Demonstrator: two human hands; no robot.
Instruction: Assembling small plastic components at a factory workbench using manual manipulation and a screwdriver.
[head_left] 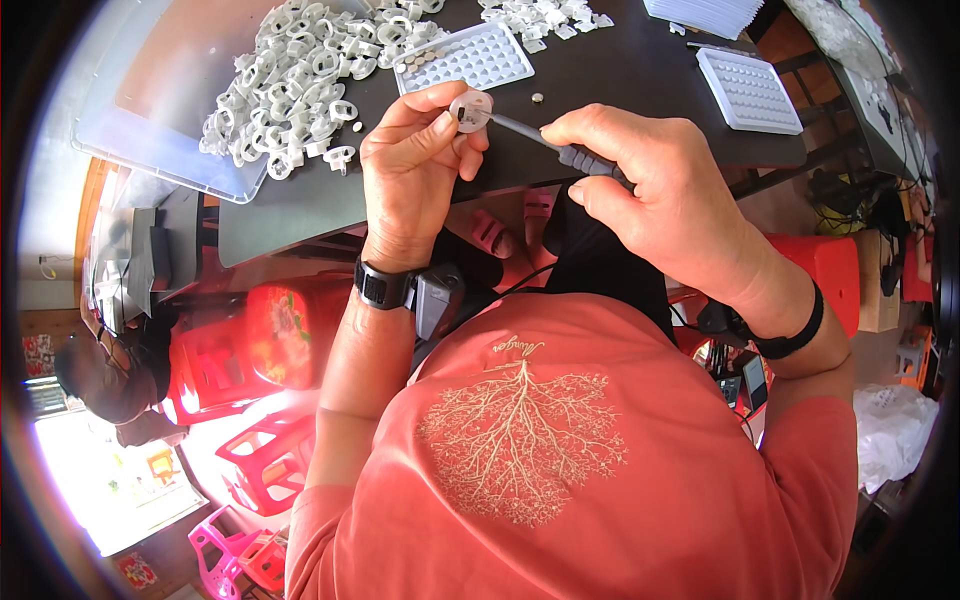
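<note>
Between the fingertips of my left hand (408, 165) is a small round translucent plastic housing (471, 103), held up over the table's near edge. My right hand (665, 190) grips a screwdriver (584, 160) by its grey handle. Its metal shaft points left, and the tip meets the housing's right side; whether it sits in a screw or slot is too small to tell. Just beyond my hands lies a white dimpled tray (500, 66), with several small round discs (420, 62) at its left end. One small round piece (537, 98) rests on the table near that tray.
A large heap of white plastic parts (290, 90) spreads at the left, partly over a clear plastic bin (165, 165). Smaller white pieces (545, 15) lie at the far side. Another dimpled tray (750, 92) and stacked white trays (708, 14) stand right on the dark table (625, 70).
</note>
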